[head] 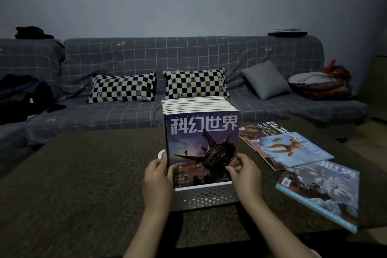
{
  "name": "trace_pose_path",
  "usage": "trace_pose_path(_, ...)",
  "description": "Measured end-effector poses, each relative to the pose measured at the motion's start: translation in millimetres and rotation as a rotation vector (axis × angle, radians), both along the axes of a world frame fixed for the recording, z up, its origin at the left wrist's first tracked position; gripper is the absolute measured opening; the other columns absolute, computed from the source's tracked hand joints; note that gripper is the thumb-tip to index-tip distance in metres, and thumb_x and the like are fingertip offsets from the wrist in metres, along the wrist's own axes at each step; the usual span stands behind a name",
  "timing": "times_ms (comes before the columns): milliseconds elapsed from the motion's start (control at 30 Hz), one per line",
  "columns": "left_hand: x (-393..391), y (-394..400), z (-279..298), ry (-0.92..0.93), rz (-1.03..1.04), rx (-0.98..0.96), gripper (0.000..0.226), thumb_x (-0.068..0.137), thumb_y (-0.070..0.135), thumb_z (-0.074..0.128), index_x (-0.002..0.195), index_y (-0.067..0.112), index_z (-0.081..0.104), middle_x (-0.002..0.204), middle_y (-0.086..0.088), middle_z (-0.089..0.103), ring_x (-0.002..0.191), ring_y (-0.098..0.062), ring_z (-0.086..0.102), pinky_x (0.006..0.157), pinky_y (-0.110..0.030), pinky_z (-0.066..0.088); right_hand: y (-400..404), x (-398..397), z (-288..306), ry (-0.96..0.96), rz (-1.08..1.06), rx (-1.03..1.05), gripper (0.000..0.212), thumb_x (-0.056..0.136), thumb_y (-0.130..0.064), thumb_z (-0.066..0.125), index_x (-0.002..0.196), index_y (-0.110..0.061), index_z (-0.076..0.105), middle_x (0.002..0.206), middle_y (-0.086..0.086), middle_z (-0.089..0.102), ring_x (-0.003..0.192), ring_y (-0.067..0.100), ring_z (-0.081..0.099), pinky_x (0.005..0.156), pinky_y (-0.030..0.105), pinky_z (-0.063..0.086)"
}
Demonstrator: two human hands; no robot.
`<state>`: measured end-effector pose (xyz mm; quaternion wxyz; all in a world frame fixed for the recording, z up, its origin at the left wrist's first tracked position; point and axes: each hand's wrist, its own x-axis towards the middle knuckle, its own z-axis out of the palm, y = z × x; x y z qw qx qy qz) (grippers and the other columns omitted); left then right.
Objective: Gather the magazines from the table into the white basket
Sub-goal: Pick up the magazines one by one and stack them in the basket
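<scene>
Head view: a long grey sofa with a white grid-pattern cover (188, 81) runs along the far wall, carrying two black-and-white chequered pillows (123, 87), one plain grey cushion (265, 79), and dark bundles of cloth at its ends. In front of it stands a wide dark brown speckled table (88, 174).

Near the middle of the table's near edge sits a white perforated plastic basket (206, 196). It holds a thick row of magazines standing upright on their lower edges (199, 103), packed one behind another; there are too many spines to count. The front one is a purple-covered magazine with a dark spaceship and large white characters (203, 142), facing the camera and standing just inside the basket's near wall.

Toward the table's right edge, flat and outside the basket, lie further magazines: a small overlapping pile topped by a pale blue cover with an orange creature (293, 150), at least one reddish cover showing beneath it, and one separate blue-and-white cover (320, 191) closer to the near right corner.

The left hand (158, 176) curls around the purple magazine's left edge, fingers pinching it. The right hand (244, 170) grips its right edge, thumb on the cover.
</scene>
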<state>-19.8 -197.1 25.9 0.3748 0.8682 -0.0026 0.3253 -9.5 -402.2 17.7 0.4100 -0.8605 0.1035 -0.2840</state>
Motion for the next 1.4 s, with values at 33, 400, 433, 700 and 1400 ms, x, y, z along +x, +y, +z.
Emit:
trace_pose_path(33,0.0,-0.2,0.4,-0.001,0.006,-0.020,0.041,0.081,0.008,0.071,0.121,0.004,0.063,0.092,-0.013,0.065,0.082,-0.025,0.062,0.073,-0.032,0.049,-0.3,0.5,-0.3,-0.004,-0.004,-0.012,0.027,0.074,-0.012,0.073,0.098,-0.014,0.064,0.083,0.004,0.065,0.073,0.019,0.058,0.066,0.025,0.041)
trace_pose_path(400,-0.5,-1.6,6.8,0.036,0.031,-0.215,0.034,0.082,0.008,0.069,0.115,0.002,0.066,0.098,-0.012,0.069,0.088,-0.021,0.064,0.078,-0.024,0.045,-0.8,2.0,7.0,0.058,-0.018,0.057,0.019,0.076,-0.028,0.073,0.086,-0.014,0.064,0.071,-0.003,0.062,0.070,0.018,0.060,0.059,0.026,0.039)
trace_pose_path(433,-2.9,-2.5,7.7,0.037,0.026,-0.250,0.039,0.082,0.010,0.071,0.119,0.003,0.063,0.101,-0.010,0.067,0.090,-0.019,0.062,0.079,-0.023,0.044,-1.5,1.1,7.8,0.062,-0.006,0.069,0.020,0.075,-0.028,0.074,0.086,-0.014,0.065,0.070,-0.003,0.062,0.071,0.018,0.061,0.059,0.026,0.041)
trace_pose_path(700,-31.6,-58.6,17.4,-0.070,-0.127,-0.312,0.022,0.083,0.017,0.069,0.102,0.012,0.059,0.102,0.000,0.049,0.088,-0.011,0.052,0.080,-0.015,0.039,-18.5,-20.4,10.3,-0.026,0.086,0.177,0.038,0.078,-0.028,0.071,0.113,-0.016,0.063,0.098,0.001,0.066,0.085,0.011,0.061,0.073,0.023,0.048)
trace_pose_path(1400,15.4,-305.9,-59.3,0.506,-0.514,0.131,0.039,0.092,0.029,0.051,0.128,0.013,0.056,0.132,-0.011,0.054,0.123,-0.029,0.048,0.104,-0.038,0.036,-231.6,-88.1,-64.7,0.443,-0.495,-0.050,0.044,0.082,-0.043,0.061,0.118,-0.017,0.060,0.127,0.010,0.048,0.118,0.031,0.036,0.101,0.037,0.033)
